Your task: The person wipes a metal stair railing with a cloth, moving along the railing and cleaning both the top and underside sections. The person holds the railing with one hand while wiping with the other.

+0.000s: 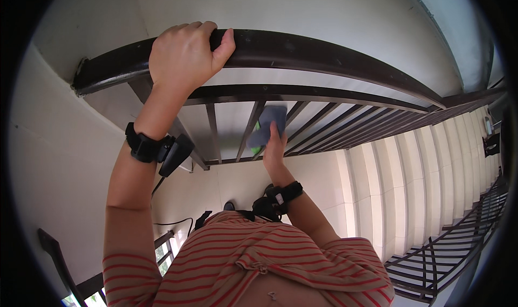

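My left hand [184, 54] is wrapped over the dark brown handrail [291, 48], close to the end where the rail meets the wall. Lower down, my right hand [276, 145] holds a grey cloth [272, 125] with some bright green at its edge. The cloth lies against the upright balusters [251, 125] below the second rail [307, 90]. It is slightly blurred and covers part of one or two bars. The palm and most fingers of my right hand are hidden behind the cloth.
Pale stairs [388, 185] run off to the right beside the railing. Another dark railing [441, 242] stands at the lower right. A white wall [68, 145] closes the left side. Black devices are strapped to both wrists, with a cable [178, 222] near my waist.
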`<state>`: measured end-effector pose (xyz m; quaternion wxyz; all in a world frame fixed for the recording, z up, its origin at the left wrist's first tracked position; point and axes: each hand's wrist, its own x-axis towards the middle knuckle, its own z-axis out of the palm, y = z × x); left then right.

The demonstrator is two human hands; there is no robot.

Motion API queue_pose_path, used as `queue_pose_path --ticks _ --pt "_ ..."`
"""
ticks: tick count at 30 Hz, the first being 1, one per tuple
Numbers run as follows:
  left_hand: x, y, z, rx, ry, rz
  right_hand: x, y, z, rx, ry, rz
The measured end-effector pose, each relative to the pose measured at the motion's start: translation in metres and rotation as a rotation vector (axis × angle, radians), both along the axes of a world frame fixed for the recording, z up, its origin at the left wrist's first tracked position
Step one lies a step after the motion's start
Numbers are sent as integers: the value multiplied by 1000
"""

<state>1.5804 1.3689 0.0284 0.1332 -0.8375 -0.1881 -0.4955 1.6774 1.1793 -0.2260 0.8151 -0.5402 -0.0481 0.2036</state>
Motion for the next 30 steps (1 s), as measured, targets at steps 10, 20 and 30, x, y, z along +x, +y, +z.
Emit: queue_pose_path --ticks 10,20,30 --pt "-4 -6 4 -100 99 27 32 23 -49 -212 196 195" --pt "-4 -5 7 -70 62 -12 105 67 5 51 123 637" --pt "-5 -5 9 -91 88 -18 51 42 -130 -426 131 345"
